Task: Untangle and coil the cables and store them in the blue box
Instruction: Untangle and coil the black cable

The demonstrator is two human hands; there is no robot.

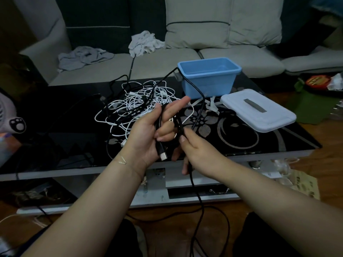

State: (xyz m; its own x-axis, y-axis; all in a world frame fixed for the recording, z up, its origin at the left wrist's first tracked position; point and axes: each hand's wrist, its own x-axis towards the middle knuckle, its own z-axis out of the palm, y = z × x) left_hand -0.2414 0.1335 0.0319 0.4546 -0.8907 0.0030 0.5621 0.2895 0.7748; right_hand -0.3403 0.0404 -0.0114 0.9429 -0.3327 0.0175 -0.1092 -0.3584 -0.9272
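Note:
A black cable [197, 91] runs from the far side of the table, past the blue box [209, 78], into both my hands. My left hand [157, 130] holds a few turns of it against the palm, with its USB plug [163, 155] sticking out below. My right hand [194, 151] pinches the same cable just right of the left hand, and the slack drops to the floor between my knees. A tangle of white and black cables [141, 102] lies on the black glass table [278, 141] behind my left hand. The blue box stands open.
The box's white lid [259, 110] lies on the table to the right of the box. White paper strips [211, 106] lie in front of the box. A sofa with cushions and crumpled cloths [144, 43] runs behind the table. Clutter sits on the floor at the right.

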